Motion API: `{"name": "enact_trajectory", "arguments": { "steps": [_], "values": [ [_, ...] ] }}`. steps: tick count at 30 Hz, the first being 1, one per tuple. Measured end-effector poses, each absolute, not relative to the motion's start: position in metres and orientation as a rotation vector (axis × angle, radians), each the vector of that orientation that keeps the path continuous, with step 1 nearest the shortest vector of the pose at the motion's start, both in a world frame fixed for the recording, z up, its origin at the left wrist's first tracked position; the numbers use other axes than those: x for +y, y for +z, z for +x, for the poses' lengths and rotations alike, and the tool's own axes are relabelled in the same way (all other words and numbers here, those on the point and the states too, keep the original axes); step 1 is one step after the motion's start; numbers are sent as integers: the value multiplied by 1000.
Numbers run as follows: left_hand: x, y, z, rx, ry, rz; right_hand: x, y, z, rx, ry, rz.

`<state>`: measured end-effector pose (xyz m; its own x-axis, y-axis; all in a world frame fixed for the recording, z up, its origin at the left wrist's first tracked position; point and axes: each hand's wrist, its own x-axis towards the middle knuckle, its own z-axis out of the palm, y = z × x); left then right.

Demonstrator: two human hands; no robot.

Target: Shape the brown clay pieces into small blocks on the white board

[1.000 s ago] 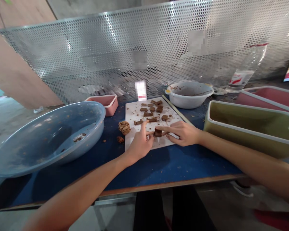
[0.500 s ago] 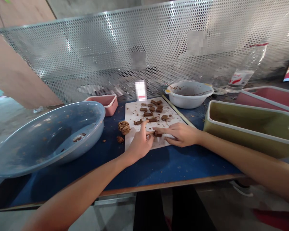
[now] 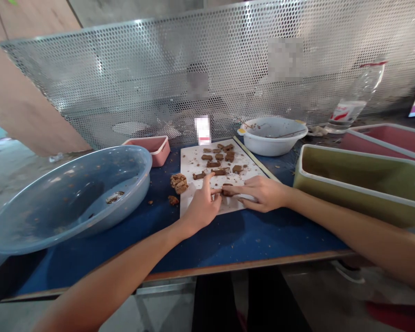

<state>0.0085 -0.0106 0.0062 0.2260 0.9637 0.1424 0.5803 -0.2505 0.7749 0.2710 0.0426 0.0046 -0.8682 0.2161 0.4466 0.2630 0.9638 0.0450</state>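
Bracing the brown block [image 3: 227, 193] from the left, your left hand [image 3: 200, 205] has spread fingers, one touching it, likely preventing sliding. The block lies on the white sheet [image 3: 189, 155], between both hands. Your right hand [image 3: 263, 192] has spread fingers, one across the top, apparently steadying it.

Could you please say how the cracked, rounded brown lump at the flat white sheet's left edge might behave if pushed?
The brown lump would probably shed bits, as its surface is cracked and a smaller brown fragment lies nearby. It may wobble rather than roll smoothly, since its outline looks uneven.
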Motion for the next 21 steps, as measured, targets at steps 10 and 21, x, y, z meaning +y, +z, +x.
{"name": "enact_trajectory", "arguments": {
  "steps": [10,21],
  "values": [
    [-14,4,9,1432,858,1920,16,18,257,-2278,-97,-1257],
    [-16,7,11,1437,838,1962,-20,5,231,-2632,-94,-1408]
  ]
}}
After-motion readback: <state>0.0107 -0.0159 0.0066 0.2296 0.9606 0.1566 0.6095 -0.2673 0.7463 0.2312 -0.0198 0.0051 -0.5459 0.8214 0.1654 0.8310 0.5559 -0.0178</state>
